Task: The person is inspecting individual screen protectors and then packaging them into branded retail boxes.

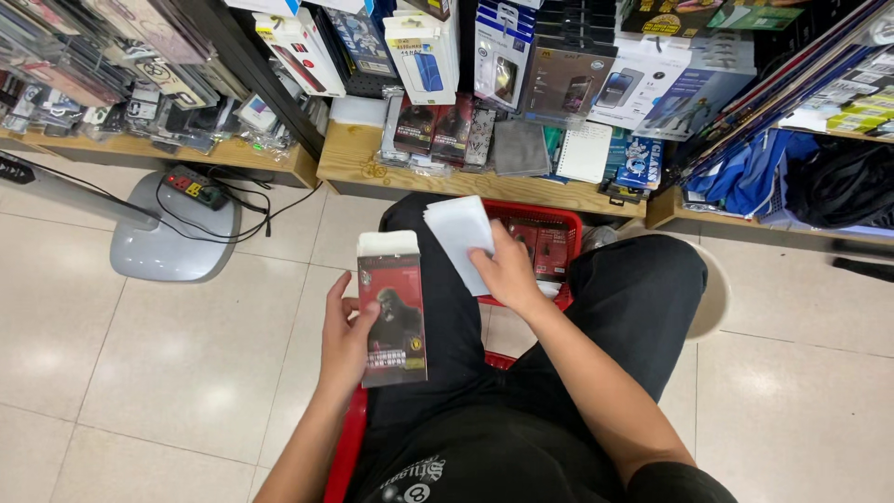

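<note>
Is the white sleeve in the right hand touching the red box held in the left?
Apart. The head view shows dark trouser fabric between the white sleeve in the right hand and the red box in the left hand.

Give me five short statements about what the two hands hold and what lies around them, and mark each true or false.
1. The left hand holds a red and black box with its white top flap open. True.
2. The right hand holds a black pouch. False: it holds a white sleeve.
3. A red basket sits between the knees. True.
4. The two hands touch each other. False: they are apart.
5. A power strip lies on the grey stand base. True.
</note>
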